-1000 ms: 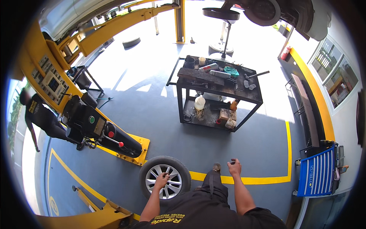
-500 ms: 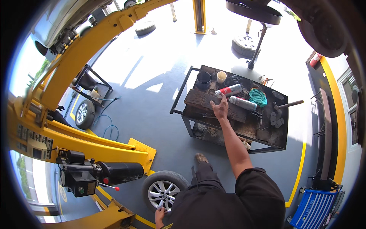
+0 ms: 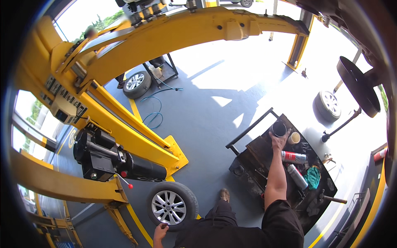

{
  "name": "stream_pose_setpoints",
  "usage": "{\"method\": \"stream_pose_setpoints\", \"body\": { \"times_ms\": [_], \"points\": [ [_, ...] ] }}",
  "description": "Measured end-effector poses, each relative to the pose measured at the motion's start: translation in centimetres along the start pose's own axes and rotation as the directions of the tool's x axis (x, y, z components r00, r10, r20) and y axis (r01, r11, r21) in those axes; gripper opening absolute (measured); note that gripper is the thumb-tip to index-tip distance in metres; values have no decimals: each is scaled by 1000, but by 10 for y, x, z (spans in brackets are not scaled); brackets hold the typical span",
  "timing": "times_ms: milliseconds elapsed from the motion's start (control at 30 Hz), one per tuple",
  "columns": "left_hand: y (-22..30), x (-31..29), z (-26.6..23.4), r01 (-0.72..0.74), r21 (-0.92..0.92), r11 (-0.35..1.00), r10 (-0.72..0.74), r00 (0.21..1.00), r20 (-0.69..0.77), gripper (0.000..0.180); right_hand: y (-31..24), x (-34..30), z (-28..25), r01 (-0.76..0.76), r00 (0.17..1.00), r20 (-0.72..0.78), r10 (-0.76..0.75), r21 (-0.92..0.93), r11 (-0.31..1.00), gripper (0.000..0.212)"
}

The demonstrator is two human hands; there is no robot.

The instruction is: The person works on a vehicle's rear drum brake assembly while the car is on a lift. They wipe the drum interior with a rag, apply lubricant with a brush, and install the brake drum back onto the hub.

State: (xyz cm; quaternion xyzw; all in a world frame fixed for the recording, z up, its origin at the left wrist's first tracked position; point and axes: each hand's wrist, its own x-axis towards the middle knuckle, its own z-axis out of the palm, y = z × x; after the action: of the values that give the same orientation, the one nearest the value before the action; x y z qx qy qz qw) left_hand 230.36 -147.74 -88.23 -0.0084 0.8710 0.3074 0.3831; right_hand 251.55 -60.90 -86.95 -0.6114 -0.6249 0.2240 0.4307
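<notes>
My right hand point(image 3: 278, 142) reaches over the black cart point(image 3: 264, 142) with thumb and fingers round the near side of a black cup point(image 3: 279, 127). Right beside that cup stands a cream cup point(image 3: 294, 138). Closer to me lie a red and silver spray can point(image 3: 294, 157), a second silver can point(image 3: 297, 177) and a green cloth point(image 3: 313, 177). Low in the picture my left hand point(image 3: 159, 233) is closed next to a car wheel point(image 3: 169, 206) on the floor. A small dark thing shows at its fingertips, too small to name.
A hammer point(image 3: 333, 199) sticks out over the cart's right edge. To my left rise the yellow lift post point(image 3: 124, 136) and a black motor unit point(image 3: 99, 153), with a lift arm point(image 3: 182, 31) overhead. A blue hose point(image 3: 154, 115) coils on the floor. Another wheel point(image 3: 328, 105) lies beyond the cart.
My right hand has gone from beside the spray cans to the black cup and closed round it. The view has turned left, so the cart appears further right. My left hand stays low and closed.
</notes>
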Motion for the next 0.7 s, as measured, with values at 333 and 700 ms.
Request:
{"method": "stream_pose_setpoints", "body": {
  "times_ms": [333,700],
  "points": [
    [-138,-90,40,140,-221,965,-177,972,-155,47,-182,-164,-83,318,946,-75,-315,27,948,127],
    [-424,-215,55,48,-217,975,-155,849,-506,52,-334,-644,-87,303,711,509,-486,402,864,137]
  ]
}}
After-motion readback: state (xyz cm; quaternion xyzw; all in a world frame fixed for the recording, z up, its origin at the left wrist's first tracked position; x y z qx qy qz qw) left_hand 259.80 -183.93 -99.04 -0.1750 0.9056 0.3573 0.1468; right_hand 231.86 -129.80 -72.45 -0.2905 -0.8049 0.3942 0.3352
